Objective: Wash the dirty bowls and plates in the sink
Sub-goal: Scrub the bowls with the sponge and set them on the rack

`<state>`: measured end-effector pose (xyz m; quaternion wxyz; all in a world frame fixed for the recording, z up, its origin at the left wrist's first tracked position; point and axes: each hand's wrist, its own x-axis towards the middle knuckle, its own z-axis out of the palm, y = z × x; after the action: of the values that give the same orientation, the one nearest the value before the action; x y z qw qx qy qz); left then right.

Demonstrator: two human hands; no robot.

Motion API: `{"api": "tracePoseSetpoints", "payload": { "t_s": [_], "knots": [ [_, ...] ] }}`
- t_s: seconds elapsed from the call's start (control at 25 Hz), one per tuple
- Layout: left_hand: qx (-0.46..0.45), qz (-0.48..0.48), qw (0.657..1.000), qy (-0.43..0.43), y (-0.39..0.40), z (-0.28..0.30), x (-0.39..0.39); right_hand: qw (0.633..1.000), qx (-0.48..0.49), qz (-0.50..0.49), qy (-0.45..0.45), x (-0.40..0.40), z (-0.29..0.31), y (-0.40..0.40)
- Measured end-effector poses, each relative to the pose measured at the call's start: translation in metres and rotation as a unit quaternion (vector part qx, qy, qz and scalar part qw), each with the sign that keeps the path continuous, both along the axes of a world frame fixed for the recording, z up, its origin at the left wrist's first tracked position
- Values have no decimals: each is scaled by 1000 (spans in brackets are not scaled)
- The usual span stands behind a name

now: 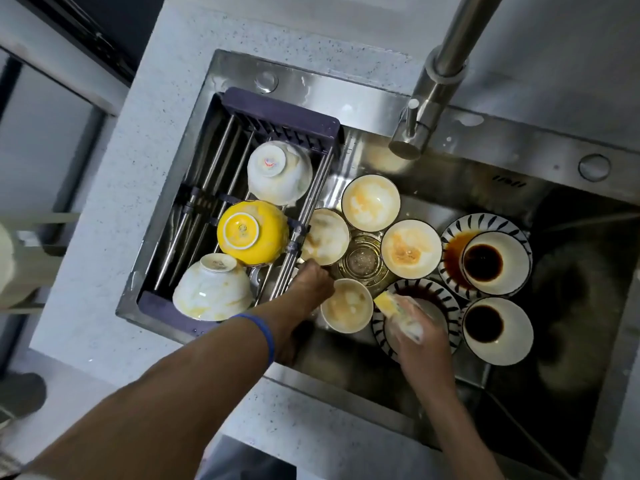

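Note:
Several dirty white bowls stand in the steel sink [571,341]. My left hand [308,289] reaches down between a stained bowl [325,237] and a small stained bowl [346,306]; its fingers are hidden, so I cannot tell what it holds. My right hand [419,327] grips a soapy yellow sponge [388,301] over a striped plate [446,299]. To the right, two bowls [498,330] [495,261] hold dark sauce, the upper one on a second striped plate [453,237]. Two more stained bowls [370,202] [412,247] flank a clear glass [362,261].
A purple drying rack [277,112] spans the sink's left side with three upturned bowls: white [280,173], yellow [252,232], white [211,289]. The steel faucet [426,98] hangs over the basin's back. Speckled grey counter [138,168] surrounds the sink.

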<state>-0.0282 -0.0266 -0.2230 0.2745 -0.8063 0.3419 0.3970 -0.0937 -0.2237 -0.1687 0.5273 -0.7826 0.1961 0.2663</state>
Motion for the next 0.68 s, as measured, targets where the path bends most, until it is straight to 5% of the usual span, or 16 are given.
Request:
{"api": "tracePoseSetpoints", "payload": {
  "t_s": [0.36,0.56,0.64,0.68],
  "knots": [
    [-48,-6,999,-19,-7,40,27,1000,-11,5,-3,-4,13,7],
    [-109,152,982,-34,-5,50,38,999,-35,-17,-4,1,28,-1],
    [-165,287,943,-18,-2,51,40,999,-28,-43,13,1,31,-6],
    [-223,385,895,-15,1,45,38,998,-19,-59,20,1,32,-9]
  ]
}}
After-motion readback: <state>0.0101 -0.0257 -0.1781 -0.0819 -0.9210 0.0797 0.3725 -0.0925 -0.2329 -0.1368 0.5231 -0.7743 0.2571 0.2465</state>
